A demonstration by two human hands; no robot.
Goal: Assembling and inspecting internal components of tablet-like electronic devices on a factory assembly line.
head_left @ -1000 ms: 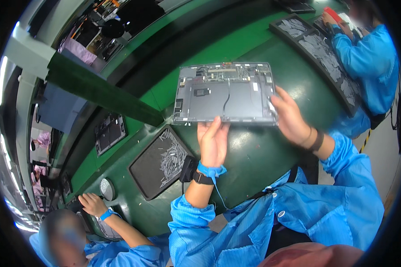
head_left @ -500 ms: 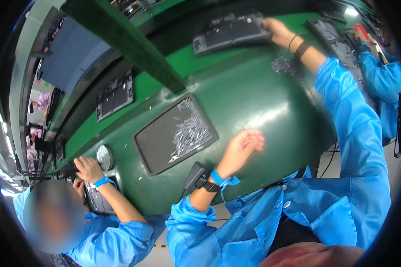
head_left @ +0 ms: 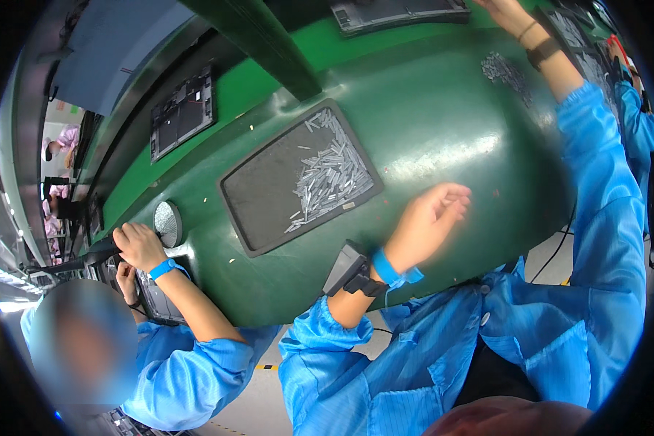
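My left hand (head_left: 430,221), wearing a blue wrist strap, hovers above the green work surface right of a dark tray. Its fingers are curled in, and anything inside them is hidden. The tray (head_left: 258,240) holds many small grey strips heaped on its right side. At the top edge my right hand (head_left: 503,10) reaches far out beside the right end of a dark laptop casing (head_left: 403,16). The upper edge cuts off part of that hand, so its grip does not show. A pile of small dark pieces (head_left: 503,70) lies nearer than my right hand.
On the left a co-worker's hand (head_left: 139,245) is near a round dish of small pale pieces (head_left: 167,224). Another dark casing (head_left: 184,116) lies on the far strip. A green post (head_left: 261,43) rises beyond the tray. A dark wedge-shaped device (head_left: 345,266) is beside my left wrist.
The view has shifted, so the far casing sits higher and is partly cut off. My right hand, earlier at the casing's right end, now appears slightly apart from it. My left fingers are more curled.
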